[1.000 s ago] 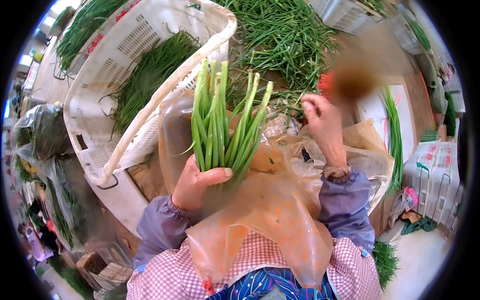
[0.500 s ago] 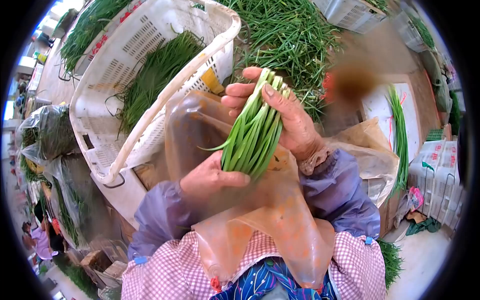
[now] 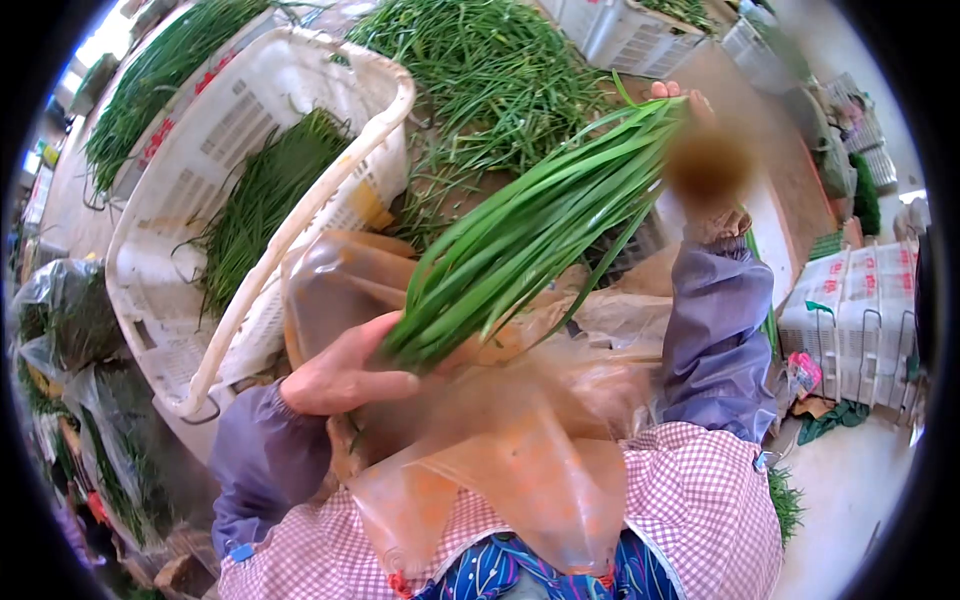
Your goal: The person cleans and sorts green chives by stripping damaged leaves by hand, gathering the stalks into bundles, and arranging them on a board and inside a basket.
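Note:
A bunch of garlic chives (image 3: 540,225) stretches diagonally across my lap, its leaves spread out at full length. My left hand (image 3: 345,375) holds the lower, leafy end, with the thumb lying alongside and the fingers under the leaves. At the upper right, my right hand (image 3: 697,103) grips the other end; a brown blurred spot covers most of that hand, and only some fingertips show. Below the bunch, a translucent plastic apron (image 3: 510,450) covers my lap.
To the left stands a white slatted basket (image 3: 130,270) with chives (image 3: 270,195) inside. A loose pile of chives (image 3: 490,80) lies ahead. White crates (image 3: 850,320) stand at the right, and another crate (image 3: 645,45) at the back. Plastic-wrapped bundles (image 3: 75,310) sit far left.
My right hand has moved up and to the right with its end of the bunch, and the leaves now lie stretched out. My left hand has shifted left and slightly down.

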`<state>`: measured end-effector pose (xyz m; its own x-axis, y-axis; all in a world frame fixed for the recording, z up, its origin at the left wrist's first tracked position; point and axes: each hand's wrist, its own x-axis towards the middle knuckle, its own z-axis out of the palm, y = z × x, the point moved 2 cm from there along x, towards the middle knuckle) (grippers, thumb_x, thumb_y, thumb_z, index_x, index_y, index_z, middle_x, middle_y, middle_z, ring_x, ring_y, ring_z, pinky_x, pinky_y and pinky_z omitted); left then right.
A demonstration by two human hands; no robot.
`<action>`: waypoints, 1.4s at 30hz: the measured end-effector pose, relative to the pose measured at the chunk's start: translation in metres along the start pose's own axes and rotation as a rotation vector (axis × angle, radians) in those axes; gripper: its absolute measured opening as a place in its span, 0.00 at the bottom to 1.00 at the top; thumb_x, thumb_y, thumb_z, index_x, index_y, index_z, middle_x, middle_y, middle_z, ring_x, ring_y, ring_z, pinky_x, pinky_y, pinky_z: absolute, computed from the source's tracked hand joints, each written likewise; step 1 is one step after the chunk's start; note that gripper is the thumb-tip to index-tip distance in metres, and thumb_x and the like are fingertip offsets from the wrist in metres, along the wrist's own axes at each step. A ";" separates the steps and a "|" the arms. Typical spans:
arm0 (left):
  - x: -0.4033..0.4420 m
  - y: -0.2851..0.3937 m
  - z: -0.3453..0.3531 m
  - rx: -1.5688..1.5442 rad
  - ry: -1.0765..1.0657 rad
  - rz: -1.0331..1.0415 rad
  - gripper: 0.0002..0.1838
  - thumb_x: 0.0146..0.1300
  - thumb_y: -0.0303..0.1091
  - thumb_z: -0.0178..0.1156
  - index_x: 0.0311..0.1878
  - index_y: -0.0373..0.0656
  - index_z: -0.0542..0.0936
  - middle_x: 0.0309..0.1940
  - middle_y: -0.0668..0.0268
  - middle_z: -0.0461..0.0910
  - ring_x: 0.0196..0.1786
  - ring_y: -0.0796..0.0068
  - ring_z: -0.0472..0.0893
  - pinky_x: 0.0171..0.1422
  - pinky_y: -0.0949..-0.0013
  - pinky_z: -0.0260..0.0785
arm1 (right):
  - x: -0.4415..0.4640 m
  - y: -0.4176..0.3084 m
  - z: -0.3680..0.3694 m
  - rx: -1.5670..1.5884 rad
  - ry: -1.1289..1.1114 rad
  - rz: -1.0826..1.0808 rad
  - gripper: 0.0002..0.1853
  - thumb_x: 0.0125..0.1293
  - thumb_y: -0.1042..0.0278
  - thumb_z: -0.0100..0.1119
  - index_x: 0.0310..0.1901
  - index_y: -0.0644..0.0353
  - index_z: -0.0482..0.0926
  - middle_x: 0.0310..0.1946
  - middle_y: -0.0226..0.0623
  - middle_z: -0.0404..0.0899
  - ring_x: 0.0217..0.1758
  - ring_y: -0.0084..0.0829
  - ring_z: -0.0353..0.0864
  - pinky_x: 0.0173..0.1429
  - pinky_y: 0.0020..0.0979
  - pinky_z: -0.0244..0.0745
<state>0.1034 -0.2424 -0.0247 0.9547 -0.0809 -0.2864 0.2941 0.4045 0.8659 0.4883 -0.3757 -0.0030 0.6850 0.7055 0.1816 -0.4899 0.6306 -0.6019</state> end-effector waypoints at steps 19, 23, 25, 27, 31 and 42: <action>0.068 0.109 0.019 1.109 0.611 0.733 0.11 0.57 0.25 0.59 0.45 0.41 0.81 0.44 0.63 0.81 0.48 0.77 0.78 0.46 0.75 0.71 | -0.017 -0.020 0.008 -0.222 0.351 -0.085 0.06 0.71 0.70 0.46 0.42 0.64 0.66 0.37 0.44 0.76 0.44 0.46 0.80 0.50 0.46 0.79; 0.097 0.110 0.060 1.033 0.486 0.739 0.05 0.58 0.25 0.59 0.37 0.40 0.83 0.34 0.67 0.82 0.34 0.79 0.79 0.39 0.74 0.71 | -0.020 -0.015 0.030 -0.292 0.456 -0.054 0.07 0.70 0.69 0.49 0.41 0.65 0.68 0.35 0.43 0.77 0.43 0.44 0.80 0.48 0.44 0.79; 0.112 0.093 0.066 1.132 0.377 0.754 0.05 0.57 0.26 0.61 0.37 0.41 0.83 0.34 0.65 0.82 0.35 0.76 0.79 0.38 0.73 0.71 | -0.026 -0.010 0.028 -0.297 0.434 -0.040 0.07 0.69 0.69 0.49 0.40 0.65 0.69 0.34 0.43 0.77 0.42 0.43 0.80 0.47 0.43 0.79; 0.127 0.089 0.067 1.190 0.297 0.760 0.06 0.56 0.27 0.62 0.38 0.41 0.83 0.35 0.64 0.82 0.37 0.74 0.79 0.39 0.72 0.71 | -0.022 -0.009 0.016 -0.278 0.420 0.021 0.08 0.69 0.68 0.50 0.39 0.64 0.70 0.31 0.43 0.77 0.38 0.40 0.81 0.43 0.42 0.80; 0.163 0.115 0.052 1.150 0.458 0.846 0.24 0.55 0.43 0.66 0.51 0.40 0.77 0.47 0.59 0.79 0.51 0.66 0.78 0.53 0.62 0.70 | -0.027 0.007 0.011 -0.212 0.264 0.052 0.07 0.69 0.66 0.51 0.40 0.62 0.70 0.30 0.41 0.77 0.33 0.38 0.80 0.37 0.40 0.81; 0.205 0.069 0.055 -0.071 -0.240 0.050 0.47 0.49 0.29 0.69 0.70 0.45 0.54 0.52 0.61 0.74 0.50 0.68 0.77 0.53 0.66 0.72 | -0.061 0.019 0.066 -0.807 -0.086 -0.136 0.06 0.65 0.71 0.58 0.40 0.60 0.72 0.31 0.35 0.78 0.32 0.26 0.80 0.37 0.26 0.78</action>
<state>0.3221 -0.2810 -0.0012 0.9541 -0.2695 -0.1308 0.2500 0.4761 0.8431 0.4015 -0.3856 0.0253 0.6503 0.6831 0.3324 0.1549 0.3091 -0.9383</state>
